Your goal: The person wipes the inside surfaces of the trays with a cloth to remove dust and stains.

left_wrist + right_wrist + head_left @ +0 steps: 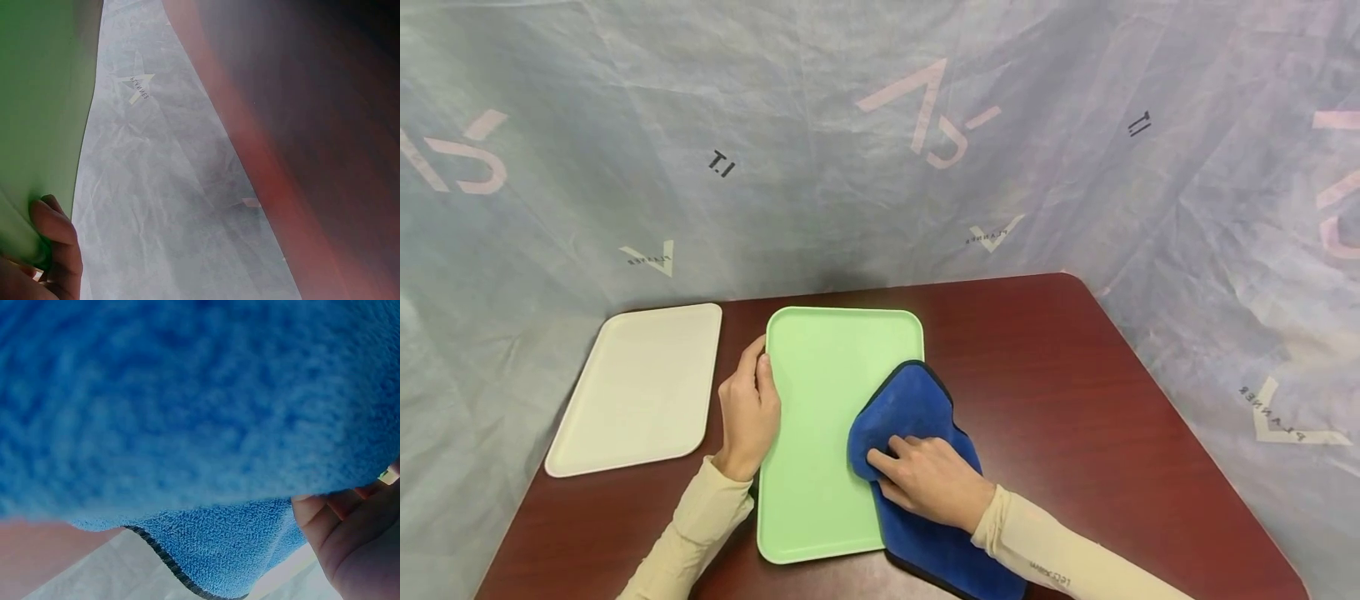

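Note:
A light green tray stands upright in the head view, its long sides running away from me. My left hand grips its left rim near the far end; in the left wrist view, curled fingers wrap the edge of the green tray. My right hand holds a blue cloth with dark edging, bunched over the tray's right side and hanging past its near right corner. The right wrist view shows the fuzzy blue cloth up close, with fingers against it.
A white tray lies on the dark red table, left of the green tray. Grey printed sheeting hangs behind the table and along its sides.

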The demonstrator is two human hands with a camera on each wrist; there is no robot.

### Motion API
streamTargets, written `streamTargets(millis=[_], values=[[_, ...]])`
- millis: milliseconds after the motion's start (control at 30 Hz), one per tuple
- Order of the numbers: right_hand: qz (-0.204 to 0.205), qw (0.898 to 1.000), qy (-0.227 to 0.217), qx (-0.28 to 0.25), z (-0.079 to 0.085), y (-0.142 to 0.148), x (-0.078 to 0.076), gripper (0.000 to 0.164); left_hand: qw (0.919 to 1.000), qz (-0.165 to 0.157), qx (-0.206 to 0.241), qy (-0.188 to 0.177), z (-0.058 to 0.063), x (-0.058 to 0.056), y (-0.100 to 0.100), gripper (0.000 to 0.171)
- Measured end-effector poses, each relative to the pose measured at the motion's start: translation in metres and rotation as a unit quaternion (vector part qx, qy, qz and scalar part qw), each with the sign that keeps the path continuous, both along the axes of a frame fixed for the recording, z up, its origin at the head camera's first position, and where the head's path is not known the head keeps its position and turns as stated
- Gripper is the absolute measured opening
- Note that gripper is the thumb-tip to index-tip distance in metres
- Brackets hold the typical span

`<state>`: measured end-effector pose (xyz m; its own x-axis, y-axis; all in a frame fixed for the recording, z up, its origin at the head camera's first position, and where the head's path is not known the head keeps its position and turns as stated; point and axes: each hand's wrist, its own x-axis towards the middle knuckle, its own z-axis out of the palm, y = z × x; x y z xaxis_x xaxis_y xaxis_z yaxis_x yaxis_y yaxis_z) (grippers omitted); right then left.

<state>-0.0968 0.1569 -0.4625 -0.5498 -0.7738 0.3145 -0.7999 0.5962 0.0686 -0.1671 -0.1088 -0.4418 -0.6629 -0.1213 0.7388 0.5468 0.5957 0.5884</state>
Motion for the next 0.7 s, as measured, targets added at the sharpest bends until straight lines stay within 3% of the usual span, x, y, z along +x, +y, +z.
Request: streamTargets(millis=[700], values=[[0.017,1.0,-0.001,-0.003,-0.004,-0.014,0.005,0.013,0.9999,0.002,-0.005,-0.013,0.001,0.002,0.005,0.031]])
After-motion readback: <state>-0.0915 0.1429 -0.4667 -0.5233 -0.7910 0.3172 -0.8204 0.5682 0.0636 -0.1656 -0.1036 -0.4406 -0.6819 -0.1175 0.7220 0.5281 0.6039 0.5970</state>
